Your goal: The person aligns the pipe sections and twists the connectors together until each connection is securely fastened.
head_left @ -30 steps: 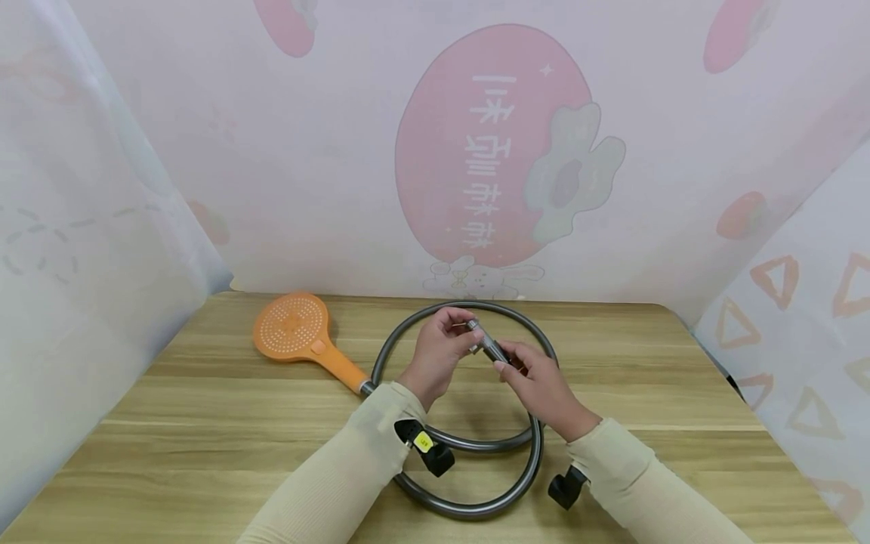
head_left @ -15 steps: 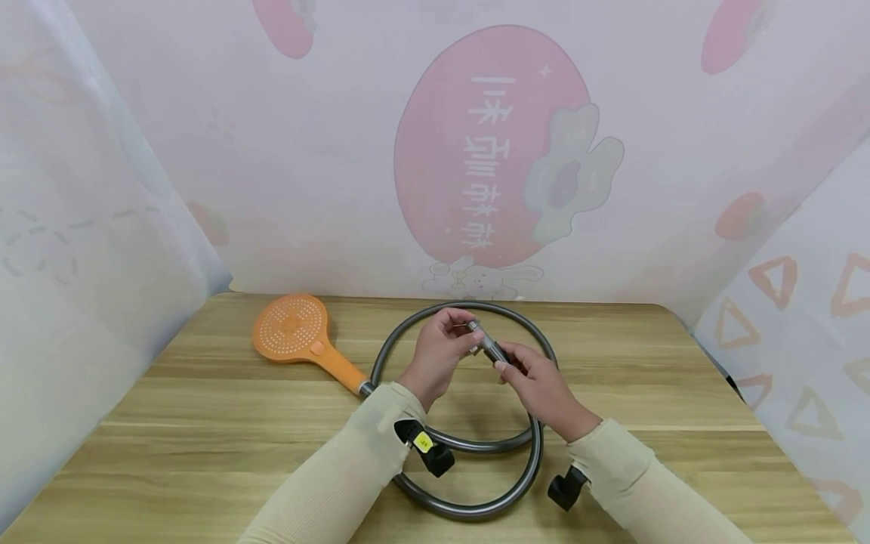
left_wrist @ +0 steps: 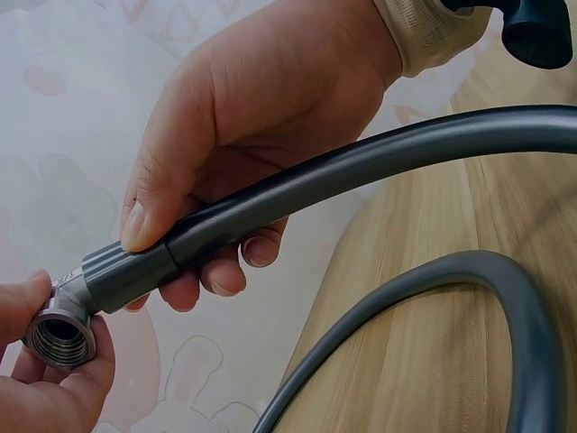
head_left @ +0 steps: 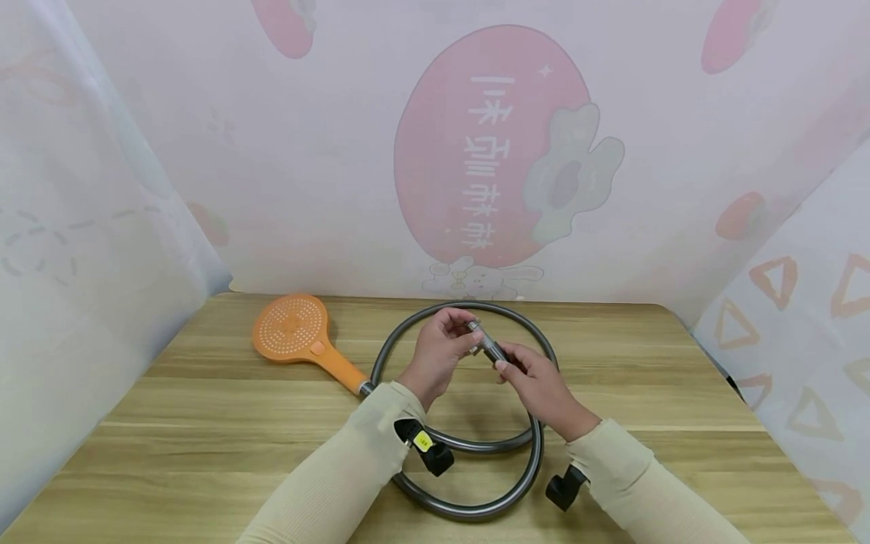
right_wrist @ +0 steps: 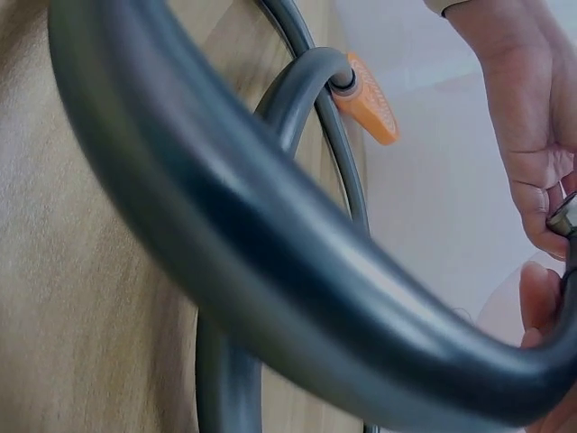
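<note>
My left hand (head_left: pixel 438 353) pinches a small silver metal elbow fitting (left_wrist: pixel 61 336), whose threaded open end shows in the left wrist view. My right hand (head_left: pixel 541 385) grips the ribbed dark collar (left_wrist: pixel 131 275) at the end of a grey shower hose (left_wrist: pixel 379 162), its thumb on top and the fingers beneath. Collar and elbow meet end to end; how far they are screwed together is hidden. The hose loops on the wooden table beneath both hands. Its other end joins the handle of an orange shower head (head_left: pixel 291 329), lying face up to the left.
The wooden table (head_left: pixel 204 446) has a printed cloth backdrop (head_left: pixel 326 174) rising behind it and at both sides. In the right wrist view, a near stretch of hose (right_wrist: pixel 252 216) crosses the picture and covers part of the table.
Almost nothing differs. Both hands keep their hold on the elbow fitting and the hose collar; the right wrist has shifted very slightly.
</note>
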The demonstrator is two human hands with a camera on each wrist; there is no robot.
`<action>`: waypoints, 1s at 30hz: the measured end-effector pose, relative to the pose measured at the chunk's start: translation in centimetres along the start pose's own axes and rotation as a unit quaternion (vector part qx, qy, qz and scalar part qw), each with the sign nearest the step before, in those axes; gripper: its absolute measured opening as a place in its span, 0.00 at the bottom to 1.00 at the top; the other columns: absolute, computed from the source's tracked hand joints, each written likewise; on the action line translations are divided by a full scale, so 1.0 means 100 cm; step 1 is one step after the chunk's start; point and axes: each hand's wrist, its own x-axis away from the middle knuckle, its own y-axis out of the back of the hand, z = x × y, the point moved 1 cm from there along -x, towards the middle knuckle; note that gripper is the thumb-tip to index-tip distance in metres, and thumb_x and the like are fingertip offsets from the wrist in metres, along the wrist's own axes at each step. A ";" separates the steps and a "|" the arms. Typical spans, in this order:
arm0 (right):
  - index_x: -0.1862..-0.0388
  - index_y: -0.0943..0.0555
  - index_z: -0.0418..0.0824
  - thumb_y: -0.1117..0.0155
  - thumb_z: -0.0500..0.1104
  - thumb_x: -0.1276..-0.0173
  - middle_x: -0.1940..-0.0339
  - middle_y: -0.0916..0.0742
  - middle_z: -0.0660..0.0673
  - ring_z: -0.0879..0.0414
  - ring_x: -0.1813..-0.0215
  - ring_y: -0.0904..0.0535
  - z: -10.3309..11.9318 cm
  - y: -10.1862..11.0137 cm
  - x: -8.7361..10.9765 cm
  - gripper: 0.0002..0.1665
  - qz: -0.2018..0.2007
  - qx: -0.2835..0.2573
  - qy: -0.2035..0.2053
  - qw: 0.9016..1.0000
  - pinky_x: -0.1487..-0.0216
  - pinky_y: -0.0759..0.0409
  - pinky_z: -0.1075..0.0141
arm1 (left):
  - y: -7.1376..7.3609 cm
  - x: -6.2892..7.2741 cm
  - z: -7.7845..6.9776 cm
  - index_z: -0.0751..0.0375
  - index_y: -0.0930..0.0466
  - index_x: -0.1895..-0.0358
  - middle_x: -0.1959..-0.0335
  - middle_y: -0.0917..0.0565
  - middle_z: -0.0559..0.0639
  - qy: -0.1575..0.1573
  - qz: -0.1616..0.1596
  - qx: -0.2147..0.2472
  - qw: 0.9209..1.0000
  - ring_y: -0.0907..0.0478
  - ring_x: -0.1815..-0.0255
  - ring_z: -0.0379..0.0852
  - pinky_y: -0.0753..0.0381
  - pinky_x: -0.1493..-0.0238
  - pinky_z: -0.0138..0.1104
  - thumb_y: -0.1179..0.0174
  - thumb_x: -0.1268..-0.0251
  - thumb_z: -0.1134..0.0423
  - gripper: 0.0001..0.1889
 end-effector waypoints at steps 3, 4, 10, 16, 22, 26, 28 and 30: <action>0.39 0.26 0.34 0.50 0.39 0.24 0.60 0.19 0.44 0.54 0.58 0.21 -0.001 0.000 0.000 0.18 0.002 0.003 -0.001 1.000 0.50 0.22 0.50 | 0.000 -0.001 0.001 0.66 0.25 0.56 0.55 0.21 0.58 0.001 0.001 0.001 1.000 0.24 0.63 0.41 0.21 0.62 0.32 0.40 0.39 0.78 0.11; 0.39 0.26 0.34 0.50 0.39 0.24 0.60 0.19 0.44 0.54 0.58 0.21 -0.001 0.000 -0.001 0.18 0.001 0.002 -0.003 1.000 0.50 0.22 0.51 | 0.000 -0.001 0.001 0.66 0.25 0.56 0.55 0.21 0.59 0.001 0.002 0.002 1.000 0.24 0.63 0.42 0.21 0.62 0.32 0.40 0.39 0.78 0.11; 0.38 0.27 0.34 0.49 0.40 0.24 0.59 0.19 0.43 0.55 0.59 0.21 -0.003 -0.001 -0.002 0.19 0.002 0.008 -0.002 1.000 0.52 0.21 0.55 | 0.001 -0.002 0.002 0.67 0.26 0.55 0.55 0.21 0.56 -0.003 0.003 0.001 1.000 0.24 0.62 0.42 0.20 0.61 0.32 0.40 0.39 0.78 0.11; 0.37 0.27 0.34 0.47 0.42 0.24 0.60 0.18 0.44 0.53 0.58 0.21 -0.003 -0.002 -0.002 0.21 -0.004 0.018 0.000 1.000 0.57 0.22 0.62 | 0.001 -0.001 0.003 0.67 0.26 0.54 0.55 0.21 0.54 0.001 0.003 0.001 1.000 0.23 0.60 0.43 0.20 0.59 0.34 0.40 0.38 0.77 0.11; 0.37 0.27 0.35 0.46 0.42 0.25 0.61 0.18 0.44 0.47 0.57 0.21 -0.005 -0.002 -0.002 0.21 -0.012 0.029 0.002 0.999 0.61 0.24 0.65 | 0.001 -0.001 0.001 0.66 0.26 0.54 0.54 0.21 0.54 0.006 0.004 -0.003 1.000 0.23 0.59 0.43 0.20 0.59 0.34 0.40 0.38 0.77 0.11; 0.37 0.27 0.34 0.45 0.42 0.25 0.59 0.18 0.44 0.52 0.58 0.22 -0.004 -0.001 -0.002 0.22 -0.017 0.035 0.007 0.999 0.61 0.24 0.65 | 0.001 -0.001 0.001 0.67 0.26 0.54 0.55 0.22 0.54 0.007 0.005 -0.005 1.000 0.24 0.59 0.43 0.20 0.59 0.34 0.40 0.38 0.77 0.11; 0.37 0.26 0.34 0.45 0.42 0.25 0.59 0.18 0.44 0.54 0.58 0.23 -0.003 -0.001 -0.002 0.22 -0.021 0.039 0.006 0.999 0.61 0.25 0.65 | 0.000 -0.001 0.000 0.66 0.26 0.54 0.55 0.22 0.54 0.008 0.006 -0.006 1.000 0.24 0.59 0.43 0.20 0.59 0.34 0.41 0.38 0.77 0.11; 0.37 0.26 0.35 0.44 0.43 0.26 0.58 0.18 0.44 0.55 0.58 0.24 -0.002 -0.002 -0.002 0.22 -0.025 0.045 0.004 0.999 0.60 0.25 0.65 | 0.000 -0.002 0.000 0.66 0.26 0.54 0.55 0.22 0.53 0.009 0.007 -0.006 1.000 0.24 0.59 0.43 0.20 0.59 0.33 0.41 0.38 0.77 0.11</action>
